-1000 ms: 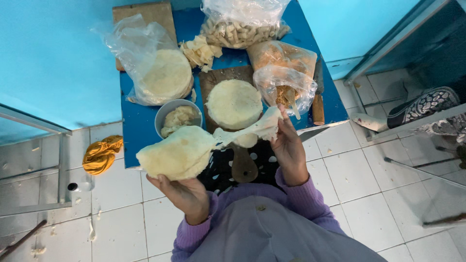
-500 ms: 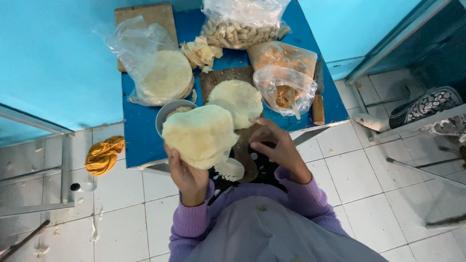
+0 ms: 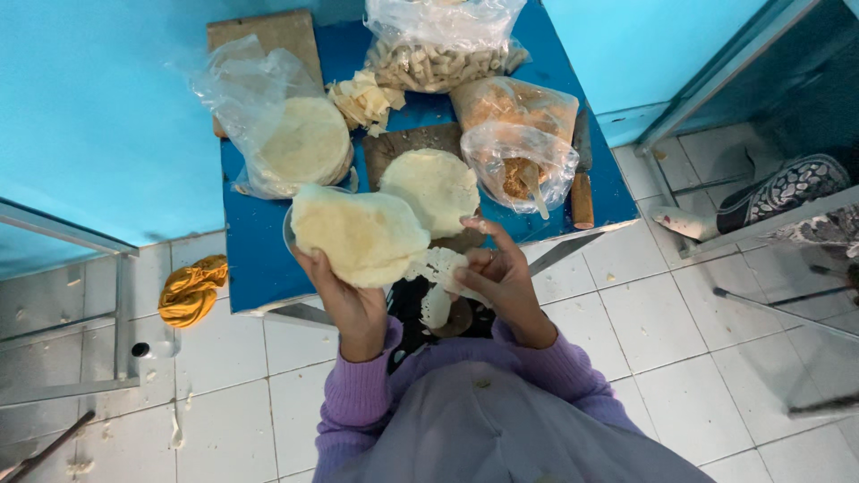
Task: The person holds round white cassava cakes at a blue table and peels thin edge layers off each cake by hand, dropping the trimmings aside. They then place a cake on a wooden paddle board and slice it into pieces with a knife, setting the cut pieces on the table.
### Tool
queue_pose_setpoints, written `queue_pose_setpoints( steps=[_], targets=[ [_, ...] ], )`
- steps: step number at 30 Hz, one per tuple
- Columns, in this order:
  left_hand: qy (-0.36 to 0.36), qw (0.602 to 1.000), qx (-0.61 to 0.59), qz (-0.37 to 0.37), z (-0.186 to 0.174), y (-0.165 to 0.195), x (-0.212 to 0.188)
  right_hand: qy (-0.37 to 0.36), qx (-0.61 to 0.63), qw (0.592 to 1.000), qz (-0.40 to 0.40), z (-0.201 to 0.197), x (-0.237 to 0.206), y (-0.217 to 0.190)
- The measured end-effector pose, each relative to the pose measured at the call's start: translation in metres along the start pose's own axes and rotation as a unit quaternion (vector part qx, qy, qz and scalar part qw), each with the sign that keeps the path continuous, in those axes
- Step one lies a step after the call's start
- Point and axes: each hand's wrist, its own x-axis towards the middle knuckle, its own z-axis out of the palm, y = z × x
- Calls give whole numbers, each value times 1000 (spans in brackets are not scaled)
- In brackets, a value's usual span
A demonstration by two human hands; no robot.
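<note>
**A:** Head view, status on the hands?

**B:** Left hand holds a pale round thin dough sheet, fingers closed under its near edge. Sheet is lifted, tilted toward the camera, over the near left part of the blue square table. It hides most of a metal bowl; only a sliver of the rim shows.

**A:** Right?

**B:** Right hand is pinched shut on a ragged white scrap of dough that hangs down from the fingers. Scrap sits just beside the sheet's right edge; can't tell if they're joined.

**A:** Around that?

**B:** Second round dough sheet lies flat on a dark wooden board, just behind both hands. Left of it, a clear plastic bag with a stack of round sheets. Behind the board, a small pile of cut dough strips. Back right, a clear bag of pale tube-shaped pieces. Right, a bag of brown crumbly filling, and in front of it an open bag with a spoon standing in it. Wooden-handled tool lies along the right table edge.

**A:** Floor?

**B:** White tiles. Crumpled orange cloth left of the table. Patterned shoe far right. Person wears purple sleeves.
</note>
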Motion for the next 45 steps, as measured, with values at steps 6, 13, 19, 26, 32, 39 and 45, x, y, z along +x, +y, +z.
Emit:
queue_pose_setpoints(
  steps=[6, 13, 19, 26, 32, 39, 45],
  targets=[
    [-85, 746, 586, 306, -17, 8, -8, -25, -38, 999, 26, 11, -11, -22],
    [56, 706, 592, 385, -67, 31, 8, -138, -237, 961, 23, 8, -11, -49],
    [71, 759, 520, 385, -74, 43, -7, -149, -475, 862, -96, 13, 72, -79],
    [31, 718, 619, 316, -31, 35, -31, -59, -452, 796, -399, 31, 190, -75],
    [78, 992, 93, 40, -13, 19, -37, -34, -569, 783, -250, 22, 139, -57],
    [-38, 987, 149, -48, -23, -35, -61, -102, -448, 846, -271, 34, 9, -33],
    [-10, 979, 129, -156, -17, -44, -61, 28, -423, 870, -254, 31, -2, -2]
  ],
)
